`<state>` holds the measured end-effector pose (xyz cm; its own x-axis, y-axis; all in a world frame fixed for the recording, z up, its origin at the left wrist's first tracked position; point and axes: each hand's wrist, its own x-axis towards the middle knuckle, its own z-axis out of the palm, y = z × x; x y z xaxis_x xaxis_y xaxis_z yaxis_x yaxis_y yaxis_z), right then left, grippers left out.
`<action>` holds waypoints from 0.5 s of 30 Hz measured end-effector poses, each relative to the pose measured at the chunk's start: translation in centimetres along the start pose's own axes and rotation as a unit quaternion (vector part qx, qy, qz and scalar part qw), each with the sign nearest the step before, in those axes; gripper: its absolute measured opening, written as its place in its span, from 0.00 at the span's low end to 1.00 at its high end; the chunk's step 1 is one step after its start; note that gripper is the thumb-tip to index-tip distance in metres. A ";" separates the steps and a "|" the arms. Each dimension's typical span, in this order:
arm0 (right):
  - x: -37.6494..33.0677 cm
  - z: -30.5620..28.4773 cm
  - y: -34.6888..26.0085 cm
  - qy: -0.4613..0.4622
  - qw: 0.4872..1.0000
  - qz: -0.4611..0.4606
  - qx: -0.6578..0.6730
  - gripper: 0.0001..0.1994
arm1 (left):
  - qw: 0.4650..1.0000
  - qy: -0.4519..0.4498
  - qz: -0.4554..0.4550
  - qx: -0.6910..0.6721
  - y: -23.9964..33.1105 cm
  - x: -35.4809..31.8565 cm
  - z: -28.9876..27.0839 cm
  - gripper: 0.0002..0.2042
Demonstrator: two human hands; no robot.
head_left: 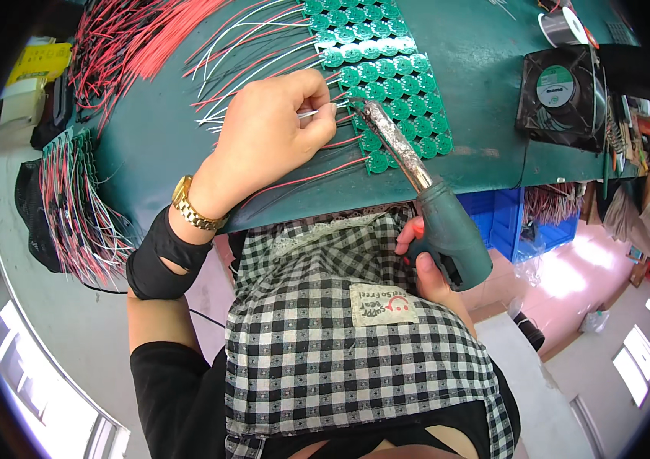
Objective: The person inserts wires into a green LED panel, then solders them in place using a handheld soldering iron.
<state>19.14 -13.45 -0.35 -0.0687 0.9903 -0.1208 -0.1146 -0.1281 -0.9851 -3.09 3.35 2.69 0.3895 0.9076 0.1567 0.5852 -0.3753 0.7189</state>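
My left hand (275, 126) is closed in a pinch on a thin white wire (308, 114), its end held at the edge of a green circuit board panel (409, 99). The panel is made of joined round boards in rows. Red and white wires stick out from its left edge. My right hand (430, 279) grips the dark green handle of a soldering iron (451, 229). The iron's scorched metal barrel slants up and left, its tip beside the wire end by my left fingertips. Whether the tip touches the board I cannot tell.
Bundles of red and black wires (137, 38) lie at the table's far left, with wired boards (84, 206) hanging over the left edge. To the right stand a black fan (562, 98) and a solder spool (562, 27). Blue bins (493, 218) sit below the table edge.
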 end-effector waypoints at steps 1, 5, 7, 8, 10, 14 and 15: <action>0.1 0.0 0.1 -0.001 1.000 -0.010 0.001 0.14 | 1.000 -0.004 -0.006 0.004 -0.1 0.1 0.0 0.05; 0.0 0.2 0.2 0.021 0.999 0.046 0.006 0.26 | 1.000 -0.008 -0.003 0.018 -0.4 0.3 0.0 0.05; 0.0 0.1 -0.1 0.008 1.000 0.017 0.007 0.15 | 1.000 -0.007 -0.001 0.023 -0.5 0.2 0.1 0.05; 0.1 0.2 -0.3 0.007 1.000 0.017 0.007 0.15 | 1.000 -0.006 -0.001 0.023 -0.4 0.2 0.0 0.05; 0.3 0.7 -0.9 0.026 0.999 0.033 0.007 0.17 | 1.000 -0.006 -0.003 0.025 -0.3 0.2 0.0 0.05; 0.3 0.5 -0.6 0.050 0.998 0.028 0.000 0.32 | 1.000 -0.006 -0.008 0.021 -0.2 0.2 0.0 0.05; 0.2 0.3 -0.5 0.054 0.998 0.026 0.001 0.32 | 1.000 -0.005 -0.007 0.021 -0.2 0.3 0.0 0.05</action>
<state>18.90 -13.21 0.13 0.0336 0.9823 -0.1845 -0.1156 -0.1796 -0.9769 -3.05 3.65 2.60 0.3883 0.9108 0.1402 0.6191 -0.3705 0.6924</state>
